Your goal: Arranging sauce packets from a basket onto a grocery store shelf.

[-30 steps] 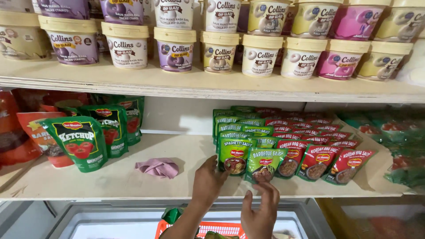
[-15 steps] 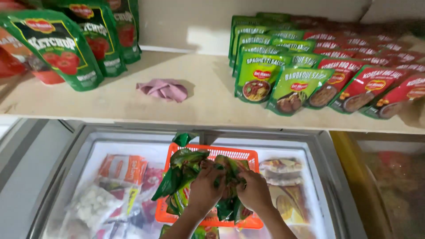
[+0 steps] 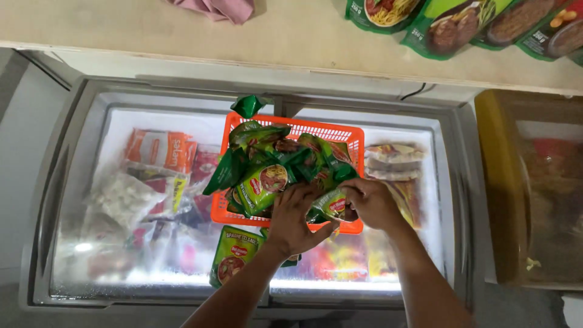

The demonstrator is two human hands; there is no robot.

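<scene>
An orange plastic basket full of green sauce pouches rests on the glass lid of a chest freezer. My left hand reaches into the basket's near side, fingers wrapped around a green pouch. My right hand sits at the basket's near right corner, closed on another green pouch. One more green pouch lies on the lid in front of the basket, by my left forearm.
Frozen packets show through the freezer glass. A shelf above holds a pink cloth and green and red sauce pouches at the right. A yellow-rimmed container stands right of the freezer.
My view has dropped from the shelf down onto the freezer. Both hands came off the shelved pouches and now dig into the basket.
</scene>
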